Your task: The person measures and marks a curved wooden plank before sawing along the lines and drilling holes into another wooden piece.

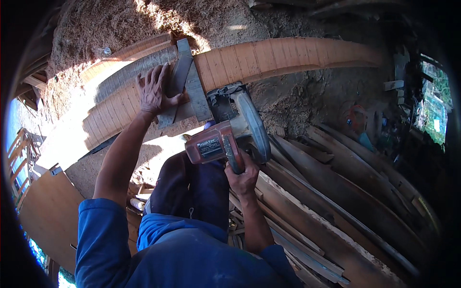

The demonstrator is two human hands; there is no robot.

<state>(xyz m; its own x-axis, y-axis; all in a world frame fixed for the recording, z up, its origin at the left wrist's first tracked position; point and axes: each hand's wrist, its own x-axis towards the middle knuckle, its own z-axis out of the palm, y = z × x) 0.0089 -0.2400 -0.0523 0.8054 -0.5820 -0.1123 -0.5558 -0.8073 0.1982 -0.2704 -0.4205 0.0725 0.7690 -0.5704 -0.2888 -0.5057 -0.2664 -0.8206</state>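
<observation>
My right hand [244, 177] is wrapped round the rear handle of a circular saw [207, 144] with a dull red motor housing and a grey guard. The saw's base reaches the near edge of a long wooden plank [288, 54], marked with many crosswise lines. Across the plank lies a grey wooden guide [194, 86] made of joined strips, just left of the saw. My left hand [156, 91] rests on the plank with fingers spread, its thumb against the guide. The saw's blade cannot be made out.
Another lined, greyish plank [127, 72] lies beyond my left hand. Sawdust and shavings [105, 29] cover the ground at the far side. Several long boards [317, 216] are stacked to my right. A broad brown panel [50, 211] stands at the lower left.
</observation>
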